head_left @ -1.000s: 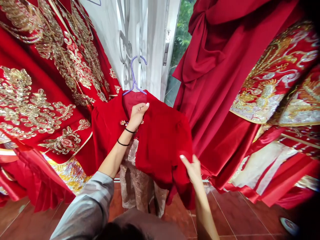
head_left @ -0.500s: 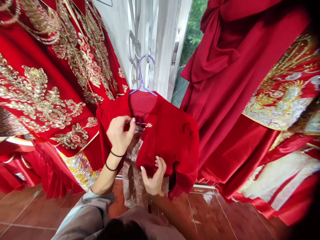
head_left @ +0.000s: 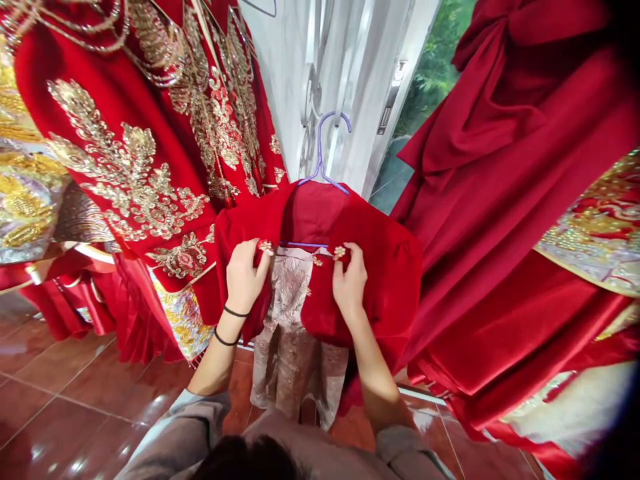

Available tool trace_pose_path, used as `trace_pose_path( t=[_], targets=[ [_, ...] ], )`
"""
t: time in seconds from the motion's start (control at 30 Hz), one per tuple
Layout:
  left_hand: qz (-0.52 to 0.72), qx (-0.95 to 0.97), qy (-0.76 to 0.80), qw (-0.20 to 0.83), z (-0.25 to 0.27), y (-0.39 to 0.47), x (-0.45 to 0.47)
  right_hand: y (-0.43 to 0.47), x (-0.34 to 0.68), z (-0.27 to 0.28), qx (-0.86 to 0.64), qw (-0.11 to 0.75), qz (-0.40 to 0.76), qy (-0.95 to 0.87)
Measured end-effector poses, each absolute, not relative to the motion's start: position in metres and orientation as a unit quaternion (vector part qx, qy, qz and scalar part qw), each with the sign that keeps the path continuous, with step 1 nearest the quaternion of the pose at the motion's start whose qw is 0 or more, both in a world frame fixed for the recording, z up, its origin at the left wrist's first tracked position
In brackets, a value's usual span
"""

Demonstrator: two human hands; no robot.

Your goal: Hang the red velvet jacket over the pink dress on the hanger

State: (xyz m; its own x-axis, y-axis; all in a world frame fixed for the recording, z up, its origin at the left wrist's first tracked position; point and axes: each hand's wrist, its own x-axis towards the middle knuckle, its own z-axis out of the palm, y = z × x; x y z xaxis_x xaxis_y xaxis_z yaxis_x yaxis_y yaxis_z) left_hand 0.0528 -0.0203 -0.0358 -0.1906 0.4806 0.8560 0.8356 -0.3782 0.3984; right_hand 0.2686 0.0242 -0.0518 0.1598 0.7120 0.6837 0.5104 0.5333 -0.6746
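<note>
A short red velvet jacket (head_left: 383, 267) hangs on a purple wire hanger (head_left: 321, 150), its front parted. My left hand (head_left: 247, 272) pinches the jacket's left-side front edge by a gold flower-shaped button (head_left: 266, 247). On the other front edge, my right hand (head_left: 349, 279) is closed on the cloth beside a second gold button (head_left: 339, 252). Between the two edges show the hanger's lower bar and a pinkish, shiny patterned trouser or skirt piece (head_left: 285, 360) hanging down. Smaller gold trims run along the right-side edge.
Red garments with gold sequin embroidery (head_left: 145, 180) hang at the left. A plain dark red dress (head_left: 475, 180) with a large bow hangs at the right. Behind stands a white door (head_left: 285, 67) with scrollwork; reddish floor tiles (head_left: 85, 400) lie below.
My right hand has risen from the jacket's lower front to its upper edge. The jacket front now stands wider apart, with both edges held. The view has shifted left.
</note>
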Motion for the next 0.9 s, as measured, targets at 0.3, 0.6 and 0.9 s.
trace_pose_path(
  t=[0.3, 0.6, 0.9],
  targets=[
    [-0.503, -0.684, -0.523, 0.070, -0.021, 0.006, 0.144, -0.003, 0.277, -0.040, -0.442, 0.606, 0.118, -0.651],
    [-0.596, -0.639, -0.484, 0.034, -0.046, 0.011, 0.133, -0.009, 0.281, -0.043, -0.481, 0.591, 0.124, -0.635],
    [-0.622, -0.655, -0.320, -0.286, -0.024, 0.029, 0.109, -0.060, 0.209, -0.050, -0.487, 0.481, 0.034, -0.728]
  ],
)
